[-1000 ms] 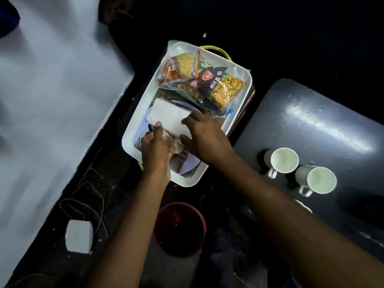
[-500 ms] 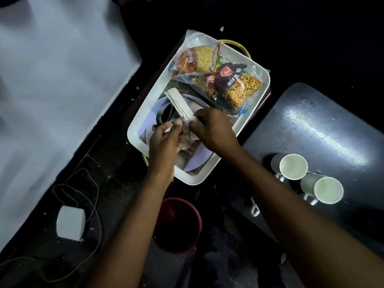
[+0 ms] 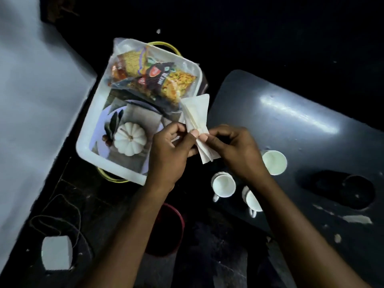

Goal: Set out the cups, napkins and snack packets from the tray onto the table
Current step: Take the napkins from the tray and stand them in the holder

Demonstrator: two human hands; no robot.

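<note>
Folded white napkins (image 3: 197, 115) are pinched between my left hand (image 3: 173, 146) and my right hand (image 3: 232, 146), held in the air over the right edge of the white tray (image 3: 87, 142). The napkins fan out above and below my fingers. Snack packets (image 3: 153, 80) in clear and dark wrappers lie at the far end of the tray. The tray's floor shows a printed picture of a white pumpkin. Three white cups (image 3: 224, 185) (image 3: 274, 162) (image 3: 250, 201) stand on the dark table (image 3: 291, 113); my right forearm partly covers one of them.
A dark red bucket (image 3: 166, 231) stands on the floor below my arms. A white adapter block (image 3: 56, 255) with a looped cord lies on the floor at lower left. A large white surface (image 3: 31, 100) fills the left side. Scraps of paper (image 3: 357, 219) dot the table's near right.
Both hands lifted the napkins out of the tray and carried them right, toward the table. The tray floor with its pumpkin picture is now uncovered.
</note>
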